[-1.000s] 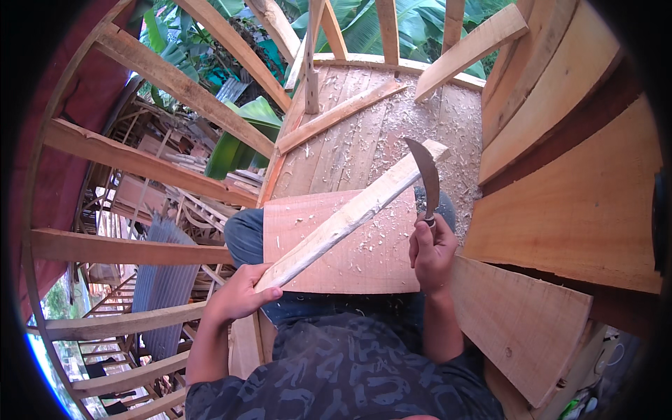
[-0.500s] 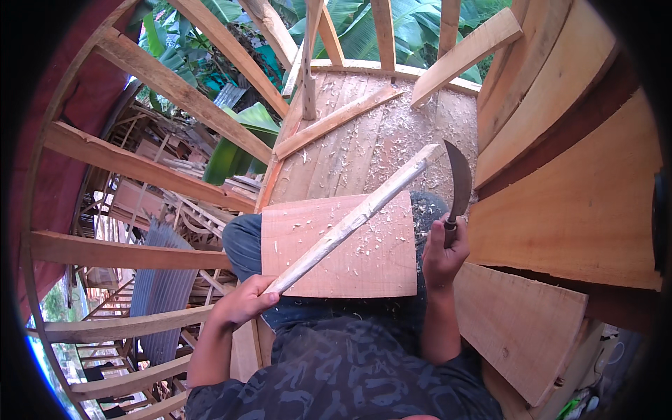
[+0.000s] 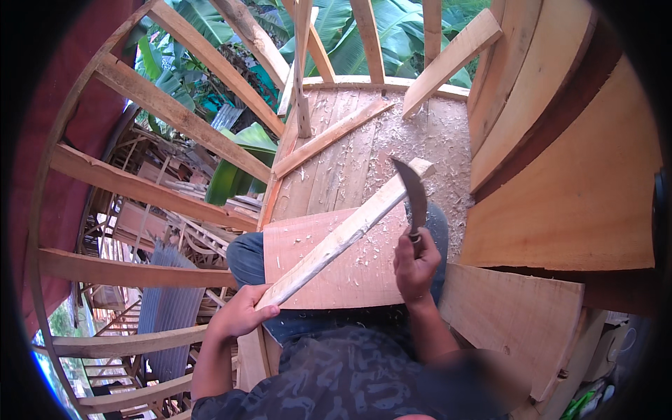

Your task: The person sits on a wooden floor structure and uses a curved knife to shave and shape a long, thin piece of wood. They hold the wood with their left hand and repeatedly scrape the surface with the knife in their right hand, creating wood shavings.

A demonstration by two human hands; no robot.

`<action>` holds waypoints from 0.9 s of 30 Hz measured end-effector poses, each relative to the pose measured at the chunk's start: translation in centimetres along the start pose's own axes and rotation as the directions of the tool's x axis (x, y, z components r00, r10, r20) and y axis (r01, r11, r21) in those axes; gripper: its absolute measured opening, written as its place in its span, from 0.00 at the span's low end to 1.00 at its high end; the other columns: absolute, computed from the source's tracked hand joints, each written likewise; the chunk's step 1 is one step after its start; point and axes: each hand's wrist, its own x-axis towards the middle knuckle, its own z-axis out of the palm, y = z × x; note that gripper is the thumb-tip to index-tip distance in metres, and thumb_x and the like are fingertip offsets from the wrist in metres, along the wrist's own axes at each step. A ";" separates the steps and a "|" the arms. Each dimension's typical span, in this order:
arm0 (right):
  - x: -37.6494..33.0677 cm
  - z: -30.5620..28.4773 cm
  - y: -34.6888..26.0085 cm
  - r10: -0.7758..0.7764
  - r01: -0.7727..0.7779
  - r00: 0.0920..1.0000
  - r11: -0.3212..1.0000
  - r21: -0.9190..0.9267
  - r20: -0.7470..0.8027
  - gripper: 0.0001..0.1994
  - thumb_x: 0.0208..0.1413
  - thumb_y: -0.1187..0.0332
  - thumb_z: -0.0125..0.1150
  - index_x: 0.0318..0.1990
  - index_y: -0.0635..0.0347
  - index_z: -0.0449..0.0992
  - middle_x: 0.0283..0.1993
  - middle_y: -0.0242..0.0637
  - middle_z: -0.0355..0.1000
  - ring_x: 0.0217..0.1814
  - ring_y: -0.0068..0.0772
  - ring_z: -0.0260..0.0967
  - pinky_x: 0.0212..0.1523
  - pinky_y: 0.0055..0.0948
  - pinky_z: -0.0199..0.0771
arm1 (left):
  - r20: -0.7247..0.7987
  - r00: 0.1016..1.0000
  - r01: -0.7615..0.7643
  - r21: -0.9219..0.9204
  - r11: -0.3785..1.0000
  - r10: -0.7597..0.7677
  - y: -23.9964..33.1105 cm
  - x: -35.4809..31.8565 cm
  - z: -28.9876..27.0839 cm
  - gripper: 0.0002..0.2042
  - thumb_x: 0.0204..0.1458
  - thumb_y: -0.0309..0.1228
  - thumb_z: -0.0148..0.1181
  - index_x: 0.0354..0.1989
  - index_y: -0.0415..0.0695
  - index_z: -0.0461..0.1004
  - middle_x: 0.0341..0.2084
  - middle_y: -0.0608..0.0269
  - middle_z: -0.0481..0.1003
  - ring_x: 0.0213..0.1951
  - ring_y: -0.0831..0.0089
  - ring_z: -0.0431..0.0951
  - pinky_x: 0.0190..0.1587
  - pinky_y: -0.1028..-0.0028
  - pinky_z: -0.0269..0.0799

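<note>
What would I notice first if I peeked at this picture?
First, the curved dark blade in the right hand, raised over the middle of the picture. Its edge is up against a long pale wooden stick, which the left hand grips at its lower end, slanting across a flat board on the person's lap. Wood shavings litter the plank floor beyond.

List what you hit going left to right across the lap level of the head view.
Wooden frame ribs → left hand gripping the stick's near end → wooden stick slanting over the flat board → right hand holding the curved knife → wide planks on the right.
</note>
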 end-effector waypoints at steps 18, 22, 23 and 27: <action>-0.5 0.7 -0.8 0.157 -0.178 0.957 0.982 0.065 0.245 0.13 0.62 0.63 0.50 0.27 0.60 0.65 0.14 0.23 0.58 0.13 0.11 0.53 0.13 0.16 0.51 | -0.142 0.990 0.017 0.020 1.000 -0.014 -1.8 -0.8 -0.5 0.29 0.43 0.50 0.62 0.42 0.34 0.71 0.25 0.63 0.71 0.31 0.76 0.68 0.37 0.73 0.66; 0.1 -0.2 -1.6 0.245 -0.282 0.937 0.951 0.125 0.247 0.11 0.60 0.65 0.53 0.27 0.59 0.66 0.15 0.21 0.57 0.15 0.09 0.53 0.15 0.15 0.51 | -0.129 0.992 0.013 0.026 1.000 -0.010 -1.4 -0.8 -0.5 0.29 0.44 0.51 0.61 0.41 0.34 0.71 0.24 0.64 0.70 0.30 0.77 0.66 0.35 0.73 0.66; -0.1 0.1 -1.9 0.243 -0.286 0.938 0.945 0.158 0.245 0.12 0.60 0.65 0.54 0.27 0.59 0.66 0.15 0.21 0.57 0.15 0.09 0.53 0.15 0.15 0.50 | -0.129 0.992 0.009 0.034 0.999 -0.004 -1.4 -0.9 -0.6 0.29 0.44 0.52 0.61 0.41 0.34 0.71 0.23 0.65 0.70 0.30 0.77 0.66 0.35 0.74 0.65; 0.9 -1.6 0.7 0.111 -0.105 0.983 0.993 -0.047 0.145 0.11 0.58 0.65 0.57 0.30 0.62 0.67 0.16 0.21 0.57 0.15 0.13 0.48 0.16 0.18 0.48 | -0.106 0.994 -0.005 0.002 1.000 0.005 -0.4 -0.8 -0.7 0.29 0.45 0.53 0.60 0.38 0.34 0.70 0.23 0.66 0.69 0.30 0.77 0.65 0.35 0.74 0.64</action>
